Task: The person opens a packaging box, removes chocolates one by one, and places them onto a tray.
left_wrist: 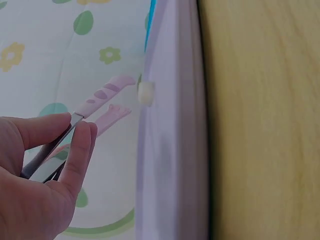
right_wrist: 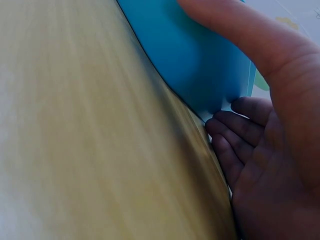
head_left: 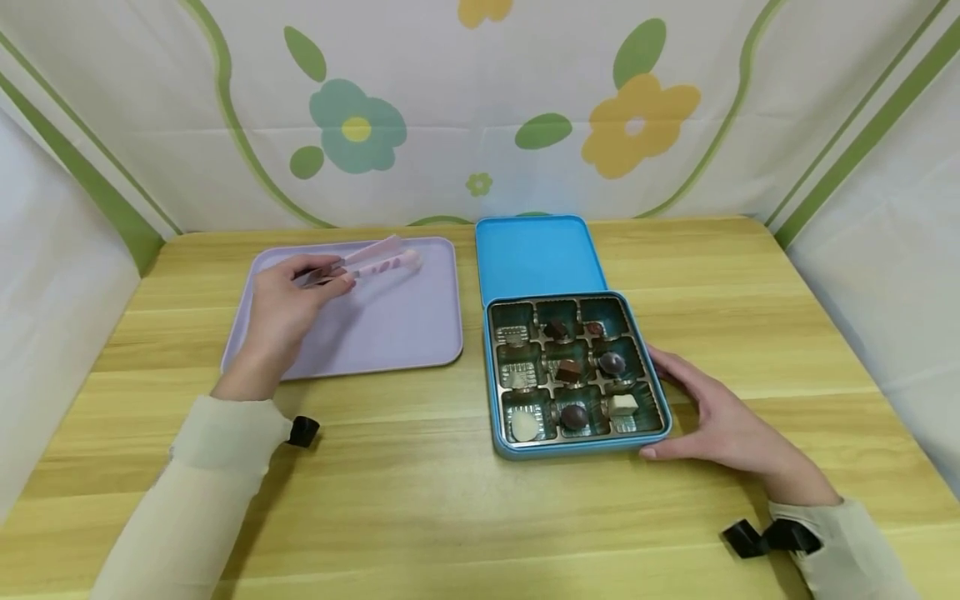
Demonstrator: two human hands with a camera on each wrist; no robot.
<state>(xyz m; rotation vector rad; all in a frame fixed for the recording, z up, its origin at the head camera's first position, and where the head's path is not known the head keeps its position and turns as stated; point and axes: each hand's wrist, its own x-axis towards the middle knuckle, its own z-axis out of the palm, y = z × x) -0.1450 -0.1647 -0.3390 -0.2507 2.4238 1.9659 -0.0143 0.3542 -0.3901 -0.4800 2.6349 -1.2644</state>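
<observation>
My left hand [head_left: 288, 304] pinches a pair of tongs [left_wrist: 100, 100] with pink, paw-patterned arms between thumb and fingers, above the lavender tray [head_left: 390, 342]. The tongs' arms stand apart. Close to their tips is a small whitish piece [left_wrist: 145, 93], seen against the tray in the left wrist view. My right hand [head_left: 720, 425] rests at the right side of a blue tin [head_left: 585, 450], thumb by its front corner and fingertips touching its wall. Inside the tin, a divided gold-brown insert holds several dark and white chocolates, among them a round white one [head_left: 525, 426] and a dark round one [head_left: 574, 417].
The tin's blue lid [head_left: 540, 258] lies folded back behind it, near the back edge of the wooden table [head_left: 420, 500]. A white flowered cloth [head_left: 480, 100] hangs behind, with pale cloth on both sides. The tray sits left of the tin.
</observation>
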